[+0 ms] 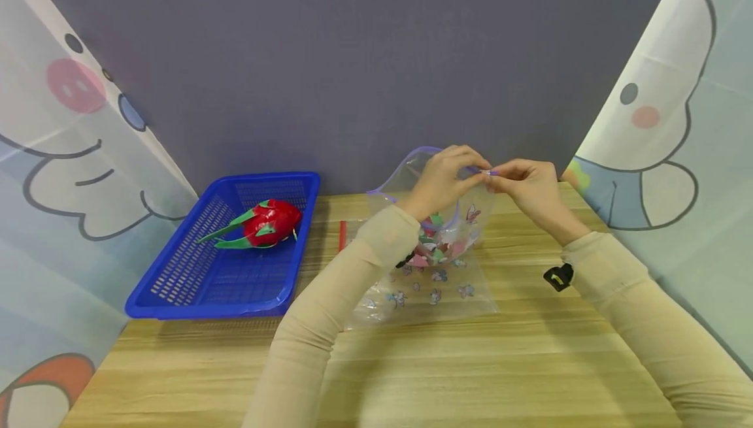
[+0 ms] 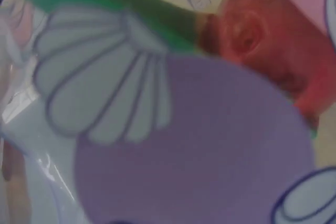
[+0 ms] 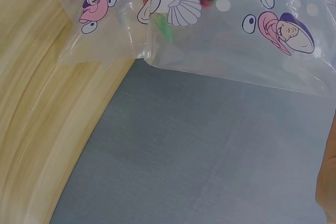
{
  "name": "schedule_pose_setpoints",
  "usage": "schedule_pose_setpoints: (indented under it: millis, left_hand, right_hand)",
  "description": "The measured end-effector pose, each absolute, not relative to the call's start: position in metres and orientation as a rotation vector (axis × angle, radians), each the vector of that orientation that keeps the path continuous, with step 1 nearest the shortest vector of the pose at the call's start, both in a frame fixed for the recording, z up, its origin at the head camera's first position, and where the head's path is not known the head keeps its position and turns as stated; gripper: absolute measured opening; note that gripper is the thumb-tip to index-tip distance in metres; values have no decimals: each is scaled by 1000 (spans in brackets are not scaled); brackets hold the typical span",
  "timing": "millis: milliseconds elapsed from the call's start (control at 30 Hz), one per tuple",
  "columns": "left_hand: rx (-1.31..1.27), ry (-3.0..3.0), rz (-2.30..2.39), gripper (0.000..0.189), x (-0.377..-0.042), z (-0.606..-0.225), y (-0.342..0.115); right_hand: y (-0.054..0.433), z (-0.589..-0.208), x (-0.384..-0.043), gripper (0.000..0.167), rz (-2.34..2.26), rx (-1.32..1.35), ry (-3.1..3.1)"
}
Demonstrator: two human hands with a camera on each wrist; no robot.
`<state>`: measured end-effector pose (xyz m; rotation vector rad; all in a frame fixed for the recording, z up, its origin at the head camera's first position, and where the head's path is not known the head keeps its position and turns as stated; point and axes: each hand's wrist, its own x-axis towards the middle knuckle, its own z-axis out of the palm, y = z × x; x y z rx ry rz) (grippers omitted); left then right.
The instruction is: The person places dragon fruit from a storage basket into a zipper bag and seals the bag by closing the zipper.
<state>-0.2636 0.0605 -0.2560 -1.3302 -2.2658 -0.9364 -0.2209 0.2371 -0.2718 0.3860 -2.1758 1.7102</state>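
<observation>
A clear zip bag (image 1: 475, 229) with a purple-edged mouth and printed cartoon figures is held up over the table. My left hand (image 1: 441, 180) pinches its top rim, and close beside it my right hand (image 1: 532, 187) pinches the purple zip strip at the bag's right end. The mouth gapes on the left side. Through the plastic, the left wrist view shows a red and green thing (image 2: 278, 45) behind a purple and grey shell print. Under the held bag lies a flat clear bag (image 1: 435, 300) with a red strip along its left side.
To the left stands a blue plastic basket (image 1: 212, 312) with slotted walls. Inside it lies a red toy dragon fruit (image 1: 278, 222) with green leaves. A grey panel (image 1: 353, 75) rises behind the wooden table (image 1: 459, 376), and printed curtains (image 1: 659, 153) hang on both sides.
</observation>
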Motion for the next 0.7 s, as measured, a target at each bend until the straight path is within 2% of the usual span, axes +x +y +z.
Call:
schedule_pose_setpoints:
  millis: [267,467,700]
  left_hand:
    - [-1339,-2382,-934,29,-265,-251,58]
    - [-1387,-2366,-967,27,-267,-248,56]
    - [-1447,-2371,-994,26,-269,-248,56]
  right_hand:
    - [232,-272,-219,6,1729,430,-2132]
    - [231,-273,-220,21,1717,399,-2136]
    - [231,-273,-218,14,1709,398,-2134]
